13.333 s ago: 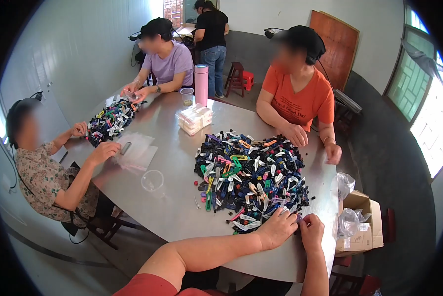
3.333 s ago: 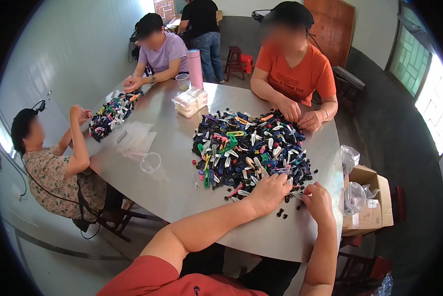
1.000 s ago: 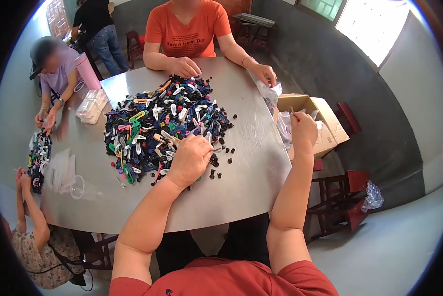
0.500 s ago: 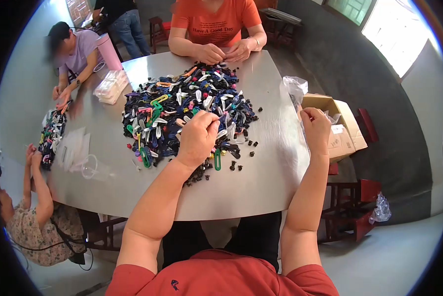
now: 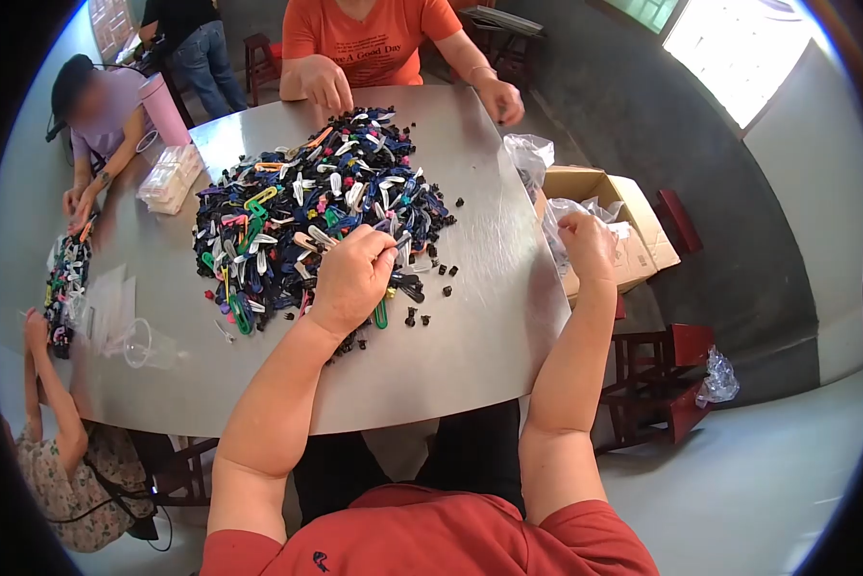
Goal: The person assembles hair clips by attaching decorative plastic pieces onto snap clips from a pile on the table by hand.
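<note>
A big heap of hair clips (image 5: 287, 206) in black, navy, white, green and other colours lies on the metal table (image 5: 431, 384). Over the heap's near edge, my left hand (image 5: 352, 278) is closed, with what looks like a dark hair clip (image 5: 401, 241) between thumb and forefinger. My right hand (image 5: 590, 248) is out past the table's right edge, above an open cardboard box (image 5: 633, 216) with clear plastic bags (image 5: 564, 223) in it. Its fingers are pinched together; what they hold, if anything, cannot be made out. Several small black claw clips (image 5: 425, 320) lie scattered beside the heap.
Across the table sits a person in an orange shirt (image 5: 374, 43). Two more people work at the left around a smaller clip pile (image 5: 66, 288). Stacked plastic packets (image 5: 170, 180), a pink tumbler (image 5: 164, 110) and a clear cup (image 5: 137, 344) stand there. Red stools (image 5: 676, 389) are at right.
The view has swung slightly right. My right hand has moved farther over the box, while my left stays at the heap. The person opposite has parted their hands, one reaching to the table's edge.
</note>
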Motion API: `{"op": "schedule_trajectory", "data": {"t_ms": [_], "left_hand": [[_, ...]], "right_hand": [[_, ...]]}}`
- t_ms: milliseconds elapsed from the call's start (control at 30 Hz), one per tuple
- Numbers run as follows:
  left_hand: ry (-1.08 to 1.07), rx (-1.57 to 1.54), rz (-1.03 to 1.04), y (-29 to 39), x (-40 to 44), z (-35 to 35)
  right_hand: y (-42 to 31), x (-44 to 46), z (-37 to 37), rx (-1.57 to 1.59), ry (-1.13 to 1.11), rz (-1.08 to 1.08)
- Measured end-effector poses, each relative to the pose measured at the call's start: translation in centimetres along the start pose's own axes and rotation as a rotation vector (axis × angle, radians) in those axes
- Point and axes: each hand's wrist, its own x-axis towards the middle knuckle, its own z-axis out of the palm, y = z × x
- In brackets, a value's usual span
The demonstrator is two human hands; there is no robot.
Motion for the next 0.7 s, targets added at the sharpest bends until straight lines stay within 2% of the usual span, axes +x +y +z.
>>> {"op": "schedule_trajectory", "data": {"t_ms": [67,300,333,400,433,500,600,667,700], "left_hand": [[0.011,-0.031,0.004,0.0,0.0,0.0],[0.052,0.008,0.018,-0.5,0.1,0.0],[0.051,0.007,0.009,-0.4,0.1,-0.2],[0.01,-0.002,-0.041,-0.2,0.1,-0.5],[0.003,0.016,-0.041,-0.3,0.0,-0.5],[-0.003,0.034,-0.041,-0.4,-0.2,-0.2],[-0.077,0.163,0.047,-0.2,-0.6,0.0],[-0.065,0.382,0.174,0.8,-0.7,-0.1],[-0.1,0.421,0.162,1.6,-0.7,-0.3]], "right_hand": [[-0.4,0.1,0.2,0.058,0.095,0.02],[-1.2,0.1,0.3,0.116,0.066,0.047],[-1.4,0.0,0.2,0.121,0.091,0.013],[-2.2,-0.5,0.1,0.143,0.318,-0.139],[-2.9,-0.5,-0.1,0.146,0.319,-0.142],[-4.9,-0.7,-0.1,0.419,0.302,-0.264],[-8.3,-2.6,0.5,0.533,-0.03,-0.475],[-10.4,-3.4,1.5,0.542,-0.173,-0.664],[-11.2,-4.0,2.2,0.583,-0.215,-0.693]]}}
